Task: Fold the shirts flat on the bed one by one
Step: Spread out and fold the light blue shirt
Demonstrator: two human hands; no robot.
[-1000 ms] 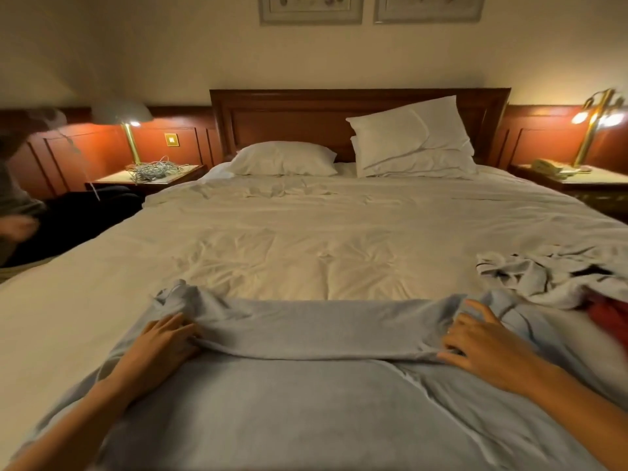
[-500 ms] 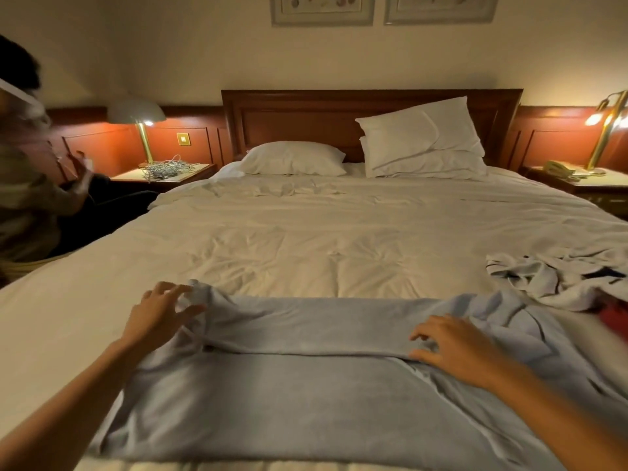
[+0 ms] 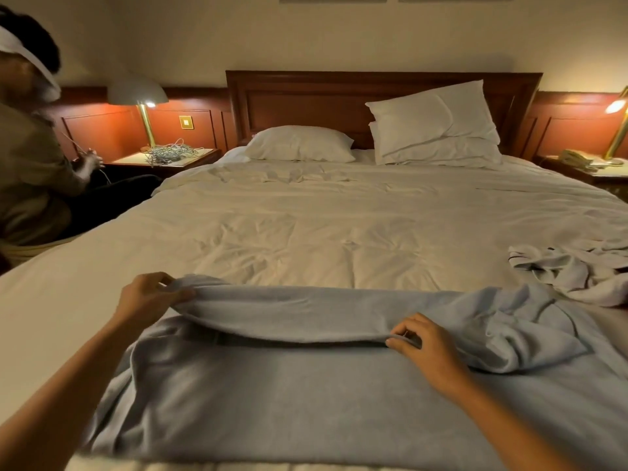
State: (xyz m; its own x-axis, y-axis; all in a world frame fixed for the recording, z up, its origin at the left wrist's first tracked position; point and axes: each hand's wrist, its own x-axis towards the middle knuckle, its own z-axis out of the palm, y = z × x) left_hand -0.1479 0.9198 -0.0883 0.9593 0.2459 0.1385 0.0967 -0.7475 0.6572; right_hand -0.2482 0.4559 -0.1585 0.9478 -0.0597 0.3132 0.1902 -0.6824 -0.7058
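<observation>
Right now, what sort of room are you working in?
Probably a hotel bedroom: a wide bed against a wooden headboard, a left lamp and right lamp flanking it, and a telephone beside the right one.

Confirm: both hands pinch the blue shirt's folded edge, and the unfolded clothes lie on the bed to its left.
Wrong side. In the head view the unfolded clothes lie on the bed to the blue shirt's right. The left hand and right hand do pinch its folded edge.

no readable text, labels, brands or numbers anywhere in view
</observation>
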